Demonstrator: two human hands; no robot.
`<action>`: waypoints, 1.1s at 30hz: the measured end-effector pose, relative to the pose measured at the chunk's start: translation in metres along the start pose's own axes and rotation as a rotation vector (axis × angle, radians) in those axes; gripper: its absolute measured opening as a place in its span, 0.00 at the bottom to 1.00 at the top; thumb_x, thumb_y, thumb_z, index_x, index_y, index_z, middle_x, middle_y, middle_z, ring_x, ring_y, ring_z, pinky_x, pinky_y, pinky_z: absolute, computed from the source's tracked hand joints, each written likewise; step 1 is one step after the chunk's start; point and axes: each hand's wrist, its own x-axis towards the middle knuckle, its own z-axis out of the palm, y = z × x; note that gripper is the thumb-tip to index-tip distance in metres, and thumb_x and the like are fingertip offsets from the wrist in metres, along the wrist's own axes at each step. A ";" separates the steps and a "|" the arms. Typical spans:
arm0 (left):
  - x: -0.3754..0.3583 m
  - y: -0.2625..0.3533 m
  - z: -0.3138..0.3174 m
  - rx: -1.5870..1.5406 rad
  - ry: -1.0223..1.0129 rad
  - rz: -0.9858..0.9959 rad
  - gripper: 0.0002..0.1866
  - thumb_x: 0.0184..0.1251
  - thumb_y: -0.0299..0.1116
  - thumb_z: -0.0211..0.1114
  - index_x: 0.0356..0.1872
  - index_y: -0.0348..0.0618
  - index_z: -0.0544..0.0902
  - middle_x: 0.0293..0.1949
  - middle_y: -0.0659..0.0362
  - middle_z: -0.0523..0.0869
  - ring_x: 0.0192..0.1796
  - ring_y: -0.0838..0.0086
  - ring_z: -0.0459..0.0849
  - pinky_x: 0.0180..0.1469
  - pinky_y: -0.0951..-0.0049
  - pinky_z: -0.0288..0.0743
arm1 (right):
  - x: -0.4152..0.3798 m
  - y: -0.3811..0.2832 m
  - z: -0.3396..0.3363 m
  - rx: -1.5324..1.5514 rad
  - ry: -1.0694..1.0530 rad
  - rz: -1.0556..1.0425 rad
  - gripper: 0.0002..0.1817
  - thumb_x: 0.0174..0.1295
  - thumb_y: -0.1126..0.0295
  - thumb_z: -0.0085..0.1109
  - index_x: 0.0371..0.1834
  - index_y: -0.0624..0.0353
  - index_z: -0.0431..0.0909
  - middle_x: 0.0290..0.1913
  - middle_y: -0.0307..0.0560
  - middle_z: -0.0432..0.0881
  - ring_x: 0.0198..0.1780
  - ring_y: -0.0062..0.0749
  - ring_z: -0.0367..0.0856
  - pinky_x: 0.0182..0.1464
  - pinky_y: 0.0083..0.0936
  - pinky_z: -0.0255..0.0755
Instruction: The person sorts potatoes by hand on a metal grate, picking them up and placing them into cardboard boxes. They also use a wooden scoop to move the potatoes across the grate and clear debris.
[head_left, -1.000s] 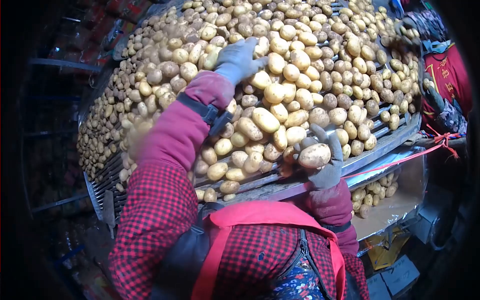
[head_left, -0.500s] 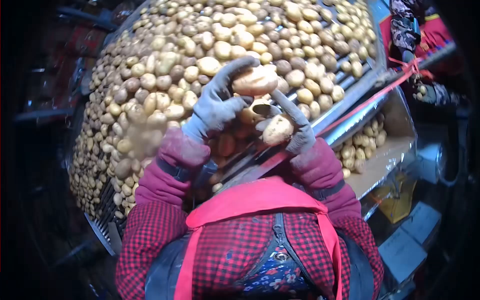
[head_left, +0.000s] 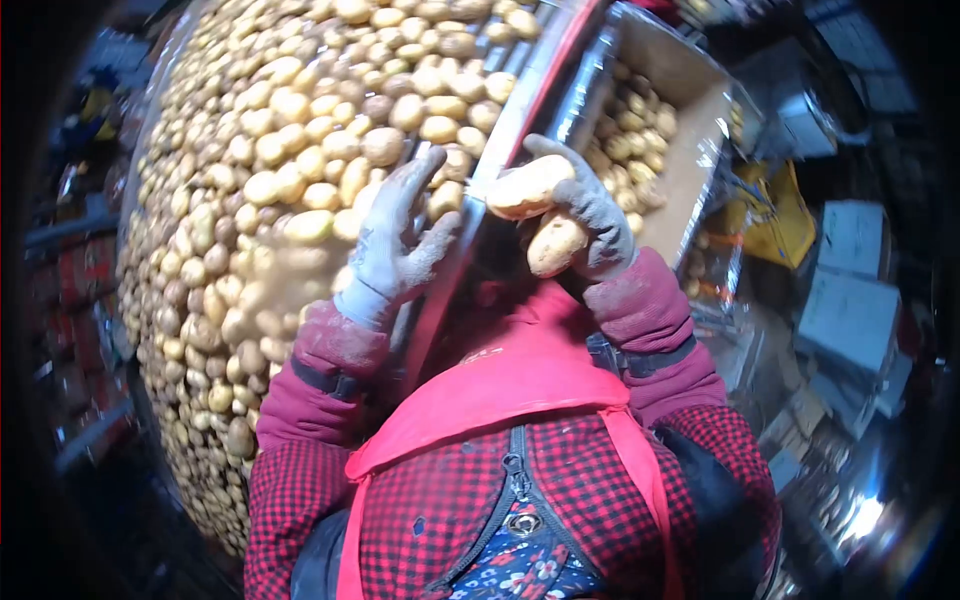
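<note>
My right hand [head_left: 600, 215], in a grey glove, grips two potatoes over the gap between the sorting table and my apron. The larger potato [head_left: 532, 188] is at the fingertips, and a second potato [head_left: 557, 245] sits lower against the palm. My left hand [head_left: 398, 240], also gloved, is empty with thumb and fingers apart, just above the table's near rail. Loose potatoes [head_left: 310, 227] in pale yellow and brownish tones cover the table beside and beyond it.
A red and metal rail [head_left: 530, 90] edges the table. To the right stands a cardboard box [head_left: 672, 55] lined with plastic, with potatoes inside. Farther right are a yellow container [head_left: 785, 215] and stacked white boxes [head_left: 850, 300]. Dark rollers show between potatoes.
My view has turned toward the right, bringing the box nearer. The large potato has passed from between both hands into my right hand. My left hand has moved away, empty.
</note>
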 end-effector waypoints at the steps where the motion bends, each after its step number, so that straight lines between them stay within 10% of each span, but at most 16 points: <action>1: 0.000 -0.009 0.006 0.140 -0.085 0.081 0.36 0.65 0.36 0.74 0.74 0.38 0.74 0.70 0.43 0.78 0.73 0.48 0.75 0.76 0.55 0.66 | -0.014 -0.006 -0.017 0.004 0.108 0.030 0.39 0.70 0.53 0.62 0.79 0.62 0.62 0.56 0.54 0.86 0.49 0.41 0.88 0.53 0.34 0.83; 3: -0.002 -0.019 0.024 0.375 -0.291 0.127 0.37 0.64 0.35 0.74 0.75 0.43 0.73 0.74 0.43 0.74 0.77 0.46 0.70 0.78 0.52 0.63 | -0.053 -0.028 -0.048 -0.017 0.317 0.012 0.38 0.70 0.52 0.63 0.80 0.53 0.64 0.54 0.52 0.87 0.35 0.34 0.88 0.34 0.28 0.84; 12: -0.016 -0.026 0.045 0.361 -0.300 0.094 0.36 0.66 0.29 0.69 0.77 0.44 0.71 0.79 0.41 0.66 0.82 0.44 0.61 0.82 0.49 0.54 | -0.195 -0.118 -0.227 -0.222 1.071 -0.389 0.27 0.74 0.57 0.61 0.69 0.61 0.74 0.52 0.50 0.88 0.42 0.31 0.87 0.43 0.27 0.83; 27: -0.014 -0.018 0.054 0.490 -0.326 0.027 0.34 0.65 0.29 0.68 0.74 0.39 0.73 0.78 0.37 0.66 0.81 0.41 0.61 0.81 0.46 0.55 | -0.205 -0.072 -0.384 -0.050 0.978 -0.098 0.25 0.72 0.62 0.64 0.69 0.59 0.77 0.56 0.51 0.87 0.41 0.37 0.89 0.42 0.36 0.85; 33: -0.016 -0.025 0.053 0.524 -0.346 0.068 0.35 0.66 0.30 0.67 0.75 0.37 0.70 0.78 0.38 0.66 0.81 0.39 0.62 0.81 0.44 0.55 | -0.170 -0.035 -0.423 -0.290 1.251 -0.094 0.27 0.62 0.61 0.75 0.64 0.59 0.82 0.54 0.43 0.86 0.55 0.27 0.83 0.57 0.26 0.77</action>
